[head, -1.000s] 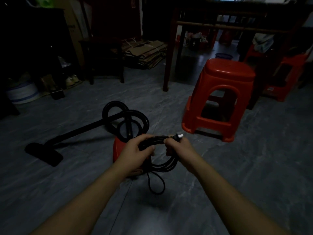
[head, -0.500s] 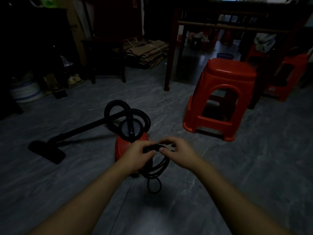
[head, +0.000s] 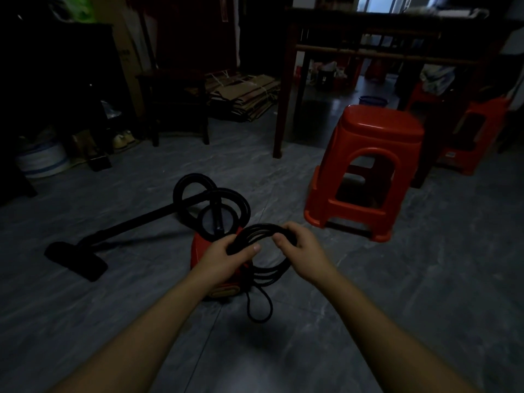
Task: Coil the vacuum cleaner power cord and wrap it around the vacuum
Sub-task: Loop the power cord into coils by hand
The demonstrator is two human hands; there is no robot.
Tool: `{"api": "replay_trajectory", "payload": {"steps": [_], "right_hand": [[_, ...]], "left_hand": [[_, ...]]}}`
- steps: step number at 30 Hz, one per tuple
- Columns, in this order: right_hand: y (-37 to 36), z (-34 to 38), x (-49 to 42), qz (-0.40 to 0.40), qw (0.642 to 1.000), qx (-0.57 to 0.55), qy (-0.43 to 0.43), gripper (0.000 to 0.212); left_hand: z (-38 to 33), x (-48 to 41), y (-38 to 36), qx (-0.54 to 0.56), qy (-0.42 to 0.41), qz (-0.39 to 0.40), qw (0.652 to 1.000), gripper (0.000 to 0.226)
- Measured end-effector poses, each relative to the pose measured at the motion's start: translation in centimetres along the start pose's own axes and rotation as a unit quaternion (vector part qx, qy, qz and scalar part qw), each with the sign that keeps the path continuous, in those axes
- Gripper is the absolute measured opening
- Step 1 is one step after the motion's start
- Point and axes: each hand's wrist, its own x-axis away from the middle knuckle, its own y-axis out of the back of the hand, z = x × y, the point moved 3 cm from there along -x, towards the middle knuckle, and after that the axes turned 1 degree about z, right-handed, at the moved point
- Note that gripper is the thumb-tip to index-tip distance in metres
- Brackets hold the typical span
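- Gripping the power cord with both hands, I hold it as a bundle of several black loops in front of me, above the grey floor.
- My left hand curls round the left side of the bundle, thumb laid over the top of the strands.
- My right hand closes round the right side, fingers wrapped over the strands and thumb tucked in toward the middle.
- Between my hands the strands arch upward; below them the loops sag in a bunch, and one longer loop hangs lowest, near the floor.
- The plug is not something I can make out.
- The red vacuum sits on the floor directly under and behind my left hand, partly hidden by it. The cord bundle is just beside and above its body, not wrapped round it.
- Its ribbed black hose curls in two rings on top of and behind the body, and the black wand runs off to the left to the floor head, which lies flat on the floor.
- A red plastic stool stands to the right, well apart from the vacuum, with a dark wooden table behind it.
- Flattened cardboard is stacked against the far wall.
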Motion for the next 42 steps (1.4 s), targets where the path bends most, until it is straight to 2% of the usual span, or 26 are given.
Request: {"api": "replay_trajectory", "payload": {"steps": [6, 12, 17, 20, 22, 27, 29, 33, 38, 42], "right_hand": [[1.5, 0.0, -0.5, -0.046, 0.998, -0.05, -0.002, 0.012], [1.4, -0.3, -0.4, -0.027, 0.998, -0.052, -0.012, 0.012], [1.0, -0.9, -0.6, -0.006, 0.997, -0.065, -0.031, 0.01], [0.6, -1.6, -0.4, 0.01, 0.997, -0.058, -0.055, 0.011], [0.4, -1.8, -0.2, 0.017, 0.998, -0.026, -0.055, 0.013], [-0.6, -0.3, 0.4, 0.024, 0.999, 0.034, 0.007, 0.032], [-1.3, 0.0, 0.3, 0.033, 0.999, 0.027, 0.019, 0.026], [-1.4, 0.0, 0.0, -0.002, 1.0, 0.003, 0.025, 0.005], [-0.4, -0.1, -0.3, -0.044, 0.999, 0.011, 0.019, 0.009], [0.2, 0.0, -0.3, -0.039, 0.999, 0.013, 0.03, 0.013]], "left_hand": [[-1.1, -0.5, 0.0, 0.083, 0.032, -0.01, 0.996, 0.011], [-2.0, -0.8, -0.5, 0.166, 0.051, -0.007, 0.985, 0.008], [-2.4, -1.3, -0.4, 0.276, 0.055, 0.007, 0.96, 0.009], [-1.7, -1.4, -0.2, 0.22, 0.048, -0.005, 0.974, 0.019], [-1.3, -1.4, -0.1, 0.198, 0.044, -0.008, 0.979, 0.017], [-1.3, -1.0, -0.3, 0.141, 0.04, -0.016, 0.989, 0.016], [-1.4, -0.8, -0.8, 0.126, 0.035, -0.004, 0.991, 0.016], [-1.7, -0.7, -1.2, 0.102, 0.025, 0.0, 0.995, 0.014], [-1.4, -0.6, -1.1, 0.063, 0.026, 0.026, 0.997, 0.016], [-1.2, -0.5, -0.9, 0.054, 0.009, 0.023, 0.998, 0.014]]}}
